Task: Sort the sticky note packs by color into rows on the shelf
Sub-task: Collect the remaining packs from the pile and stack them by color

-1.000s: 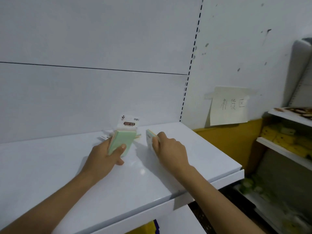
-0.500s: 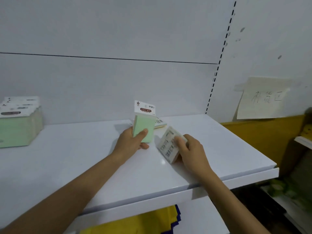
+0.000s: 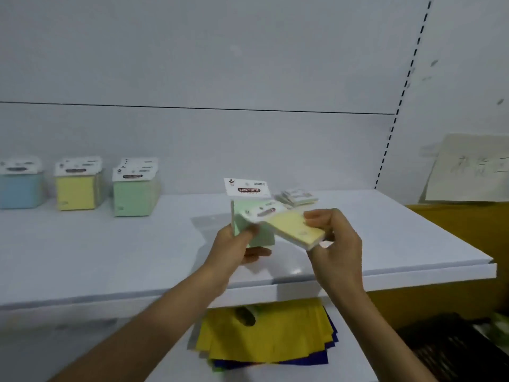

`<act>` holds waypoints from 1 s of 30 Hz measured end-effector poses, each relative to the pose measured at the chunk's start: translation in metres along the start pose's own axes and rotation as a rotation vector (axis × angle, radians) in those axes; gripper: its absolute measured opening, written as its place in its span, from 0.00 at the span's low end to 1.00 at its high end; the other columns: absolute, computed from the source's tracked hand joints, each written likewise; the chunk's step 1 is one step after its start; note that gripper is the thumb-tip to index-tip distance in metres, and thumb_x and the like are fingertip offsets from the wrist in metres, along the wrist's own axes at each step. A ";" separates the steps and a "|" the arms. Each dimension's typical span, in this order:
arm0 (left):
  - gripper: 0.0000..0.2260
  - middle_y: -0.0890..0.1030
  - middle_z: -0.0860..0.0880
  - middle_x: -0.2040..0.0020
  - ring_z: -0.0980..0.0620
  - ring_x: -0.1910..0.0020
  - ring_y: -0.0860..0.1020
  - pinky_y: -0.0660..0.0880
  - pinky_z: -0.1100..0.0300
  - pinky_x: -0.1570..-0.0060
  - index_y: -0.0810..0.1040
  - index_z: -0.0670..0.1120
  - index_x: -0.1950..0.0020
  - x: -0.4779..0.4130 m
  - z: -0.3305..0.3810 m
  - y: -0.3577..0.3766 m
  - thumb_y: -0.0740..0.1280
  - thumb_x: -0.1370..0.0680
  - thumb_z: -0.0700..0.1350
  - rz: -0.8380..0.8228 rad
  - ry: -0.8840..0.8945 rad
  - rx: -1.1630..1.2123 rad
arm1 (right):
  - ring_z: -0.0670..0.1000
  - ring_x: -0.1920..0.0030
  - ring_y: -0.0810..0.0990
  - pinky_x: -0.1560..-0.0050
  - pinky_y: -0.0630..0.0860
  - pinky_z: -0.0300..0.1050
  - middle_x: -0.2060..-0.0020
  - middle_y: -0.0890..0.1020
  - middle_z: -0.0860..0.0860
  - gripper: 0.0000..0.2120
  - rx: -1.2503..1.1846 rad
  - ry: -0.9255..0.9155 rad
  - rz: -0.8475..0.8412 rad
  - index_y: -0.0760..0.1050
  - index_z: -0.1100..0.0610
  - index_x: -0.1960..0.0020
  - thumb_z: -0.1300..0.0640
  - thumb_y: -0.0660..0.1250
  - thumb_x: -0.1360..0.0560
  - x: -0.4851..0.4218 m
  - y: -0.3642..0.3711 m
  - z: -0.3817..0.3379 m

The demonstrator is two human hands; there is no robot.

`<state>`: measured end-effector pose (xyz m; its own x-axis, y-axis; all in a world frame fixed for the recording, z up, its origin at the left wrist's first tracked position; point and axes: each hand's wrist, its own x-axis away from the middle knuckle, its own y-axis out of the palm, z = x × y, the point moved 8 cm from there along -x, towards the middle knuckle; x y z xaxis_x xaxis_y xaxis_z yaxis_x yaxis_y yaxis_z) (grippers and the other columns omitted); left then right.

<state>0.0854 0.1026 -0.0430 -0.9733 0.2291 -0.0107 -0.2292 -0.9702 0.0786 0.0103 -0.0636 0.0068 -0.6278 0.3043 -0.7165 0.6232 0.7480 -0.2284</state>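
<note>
Hands meet above the white metal shelf [image 3: 110,257], each holding one pack. The left hand [image 3: 237,249] grips a pale green sticky note pack with a white printed header card [image 3: 249,213] upright, its fingers [image 3: 252,229] closed round the block's lower side. The right hand [image 3: 337,241] pinches a pale yellow sticky note pack [image 3: 296,226] tilted flat, thumb on top and fingers beneath, its header end overlapping the green pack.

At the back left stand three sorted rows: a blue row [image 3: 20,186], a yellow row [image 3: 78,187] and a green row [image 3: 135,188], all upright and close beside one another. A small loose pile of unsorted packs [image 3: 297,196] lies flat behind the hands.

These packs look light and fairly stiff as paper blocks, but the film wrap is probably slick and the thin header card would likely bend. Holding across the thick paper edges, not the card, seems safest. Each held pack appears bound for its matching row; standing it squarely against its neighbours should keep it from toppling.
</note>
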 end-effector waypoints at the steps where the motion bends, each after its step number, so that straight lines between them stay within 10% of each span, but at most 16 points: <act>1: 0.07 0.83 0.48 0.50 0.49 0.63 0.84 0.78 0.60 0.60 0.75 0.50 0.44 0.019 0.000 -0.015 0.60 0.20 0.46 0.002 -0.004 0.020 | 0.40 0.51 0.77 0.63 0.77 0.36 0.52 0.79 0.44 0.17 0.085 -0.100 -0.017 0.74 0.54 0.56 0.71 0.74 0.36 0.012 0.014 -0.019; 10: 0.18 0.85 0.45 0.50 0.49 0.56 0.84 0.78 0.59 0.57 0.77 0.49 0.42 0.210 -0.004 -0.180 0.65 0.28 0.56 0.205 -0.043 0.401 | 0.49 0.54 0.75 0.73 0.70 0.40 0.53 0.77 0.49 0.20 0.132 -0.327 -0.288 0.72 0.53 0.54 0.67 0.71 0.41 0.151 0.149 -0.167; 17: 0.07 0.86 0.50 0.59 0.50 0.61 0.83 0.77 0.59 0.62 0.78 0.50 0.48 0.321 -0.007 -0.293 0.66 0.24 0.41 0.498 0.021 0.255 | 0.43 0.42 0.72 0.49 0.73 0.36 0.41 0.71 0.45 0.27 -0.164 -0.348 -0.746 0.71 0.51 0.36 0.49 0.72 0.33 0.240 0.217 -0.249; 21: 0.07 0.86 0.51 0.58 0.49 0.60 0.84 0.79 0.56 0.60 0.78 0.50 0.47 0.358 -0.004 -0.329 0.64 0.22 0.42 0.591 0.063 0.197 | 0.38 0.41 0.72 0.47 0.72 0.30 0.41 0.73 0.40 0.29 -0.370 -0.113 -0.756 0.71 0.44 0.37 0.36 0.70 0.35 0.265 0.224 -0.278; 25: 0.06 0.86 0.51 0.57 0.50 0.59 0.85 0.79 0.60 0.65 0.78 0.48 0.48 0.368 -0.002 -0.342 0.65 0.23 0.42 0.563 0.093 0.172 | 0.46 0.52 0.82 0.57 0.79 0.39 0.50 0.82 0.47 0.17 -0.591 0.331 -0.821 0.72 0.48 0.40 0.50 0.70 0.28 0.269 0.242 -0.274; 30: 0.09 0.85 0.49 0.51 0.49 0.56 0.84 0.79 0.60 0.63 0.77 0.49 0.42 0.343 0.009 -0.354 0.64 0.22 0.43 0.532 0.130 0.134 | 0.46 0.59 0.84 0.63 0.80 0.38 0.60 0.85 0.48 0.06 -0.687 0.465 -0.816 0.76 0.53 0.49 0.57 0.68 0.26 0.253 0.264 -0.275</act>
<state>-0.1673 0.5251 -0.0653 -0.9495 -0.3087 -0.0568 0.2881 -0.9289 0.2327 -0.1122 0.3728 -0.0534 -0.9255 -0.3346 -0.1776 -0.3395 0.9406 -0.0028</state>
